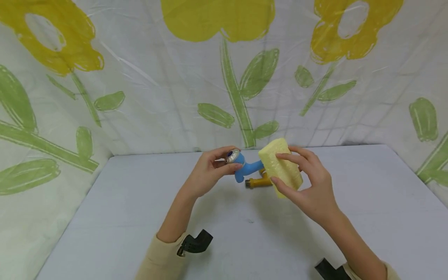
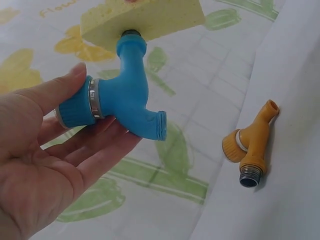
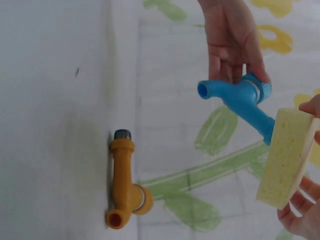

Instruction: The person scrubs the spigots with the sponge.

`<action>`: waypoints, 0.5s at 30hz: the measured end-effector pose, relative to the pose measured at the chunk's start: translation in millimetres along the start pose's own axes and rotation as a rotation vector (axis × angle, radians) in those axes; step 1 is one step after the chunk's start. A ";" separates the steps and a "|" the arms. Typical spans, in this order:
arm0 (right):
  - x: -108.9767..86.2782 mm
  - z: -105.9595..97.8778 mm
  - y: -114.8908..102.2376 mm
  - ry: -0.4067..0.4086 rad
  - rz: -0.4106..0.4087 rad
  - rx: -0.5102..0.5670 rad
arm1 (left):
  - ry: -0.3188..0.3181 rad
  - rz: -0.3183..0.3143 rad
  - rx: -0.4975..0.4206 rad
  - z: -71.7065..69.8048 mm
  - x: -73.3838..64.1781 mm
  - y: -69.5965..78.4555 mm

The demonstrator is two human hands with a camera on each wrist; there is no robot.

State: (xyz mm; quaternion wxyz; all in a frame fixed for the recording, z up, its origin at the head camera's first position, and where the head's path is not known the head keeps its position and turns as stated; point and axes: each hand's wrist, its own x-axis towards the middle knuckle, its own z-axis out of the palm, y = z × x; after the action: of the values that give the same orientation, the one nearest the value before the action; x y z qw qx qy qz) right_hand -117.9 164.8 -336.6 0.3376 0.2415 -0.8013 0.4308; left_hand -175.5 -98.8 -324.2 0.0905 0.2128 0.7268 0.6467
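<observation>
My left hand (image 1: 204,175) grips a blue plastic tap (image 1: 250,168) by its ribbed knob, thumb on one side and fingers on the other. In the left wrist view the tap's short spout (image 2: 159,125) points away from the palm, and its dark threaded end meets a yellow sponge (image 2: 165,22). My right hand (image 1: 316,190) holds that sponge between thumb and fingers. From the right wrist, the sponge (image 3: 285,157) overlaps the end of the blue tap (image 3: 242,100). Both things are held up above the white table.
An orange tap (image 1: 258,182) with a grey threaded end lies on the white table (image 1: 140,217), partly behind the sponge in the head view. A sheet printed with yellow flowers (image 1: 217,17) and green leaves hangs behind the table. Black wrist mounts (image 1: 197,242) sit at the sleeves.
</observation>
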 end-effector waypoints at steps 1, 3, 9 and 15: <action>0.3 -0.2 0.2 0.004 0.002 0.001 | -0.005 0.000 -0.006 0.0 -0.1 0.2; 0.6 -0.6 0.2 0.012 0.007 0.005 | -0.011 0.003 -0.012 -0.3 -0.5 0.5; 0.9 -3.4 -1.3 -0.019 0.022 0.035 | -0.019 -0.002 -0.018 -2.4 -1.4 1.0; 1.9 -7.4 -1.8 -0.043 0.091 0.051 | -0.048 -0.008 -0.034 -3.9 -1.6 1.0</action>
State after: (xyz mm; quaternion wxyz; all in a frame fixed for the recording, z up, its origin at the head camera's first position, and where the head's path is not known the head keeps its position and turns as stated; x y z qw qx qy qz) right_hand -115.5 170.0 -331.2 0.2940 0.2224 -0.8074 0.4607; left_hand -175.5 -102.9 -322.9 0.1141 0.2240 0.7143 0.6532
